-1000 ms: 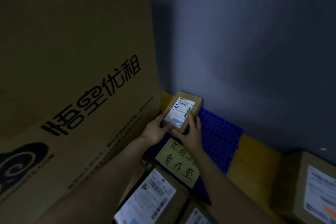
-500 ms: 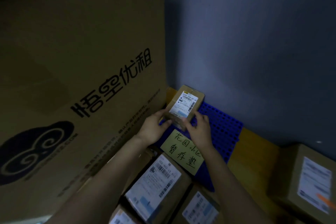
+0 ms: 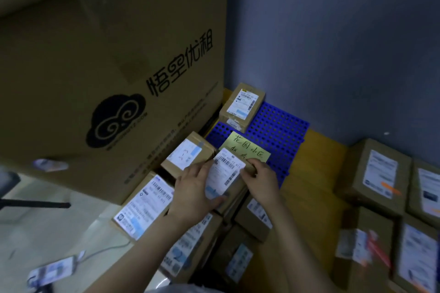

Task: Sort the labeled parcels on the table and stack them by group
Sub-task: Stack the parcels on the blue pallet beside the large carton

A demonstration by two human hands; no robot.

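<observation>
A small brown parcel [image 3: 241,106] with a white label sits alone at the far corner of a blue perforated mat [image 3: 283,135]. A yellow-green handwritten sign [image 3: 247,147] lies on the mat's near part. Nearer to me, both hands hold another labelled parcel [image 3: 225,177]: my left hand [image 3: 192,195] grips its left side and my right hand [image 3: 260,178] its far right corner. Under and around it lie several more labelled brown parcels, such as one at the left [image 3: 145,207] and one behind it [image 3: 188,156].
A huge printed cardboard box [image 3: 107,66] fills the left side against the grey wall [image 3: 333,43]. More labelled parcels [image 3: 378,173] lie on the yellow table [image 3: 307,185] at the right. A phone-like object with a cable [image 3: 52,271] lies on the floor at lower left.
Both hands let go of the small parcel, which stays on the blue mat's far corner. They drew back toward me and took hold of another parcel from the near pile.
</observation>
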